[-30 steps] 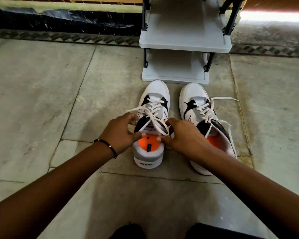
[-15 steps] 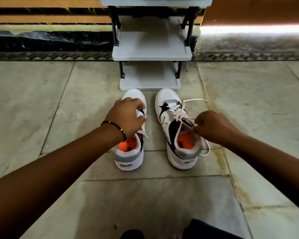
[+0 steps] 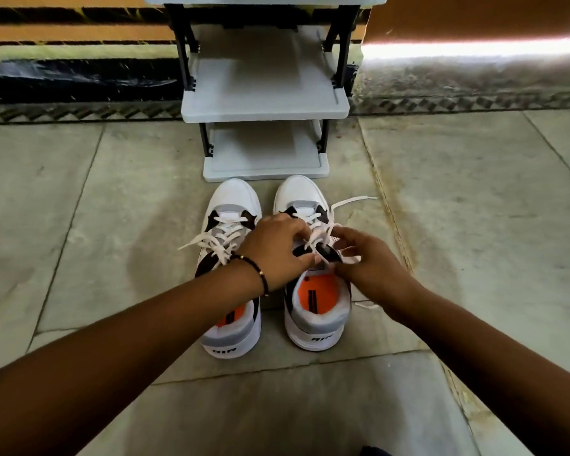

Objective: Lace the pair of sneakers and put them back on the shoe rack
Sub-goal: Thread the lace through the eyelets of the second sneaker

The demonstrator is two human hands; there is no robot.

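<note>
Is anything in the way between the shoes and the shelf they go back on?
Nothing visible is. Both sneakers, the left sneaker and the right sneaker, stand on the floor right in front of the shoe rack, toes toward it. Its shelves look bare. Both hands, left hand and right hand, are busy with the right sneaker's laces.

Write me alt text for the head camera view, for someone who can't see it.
Both hands, left hand and right hand, work the white laces of the right sneaker. The left sneaker stands beside it on the stone floor, laces loose, before a grey shoe rack with bare shelves.
</note>
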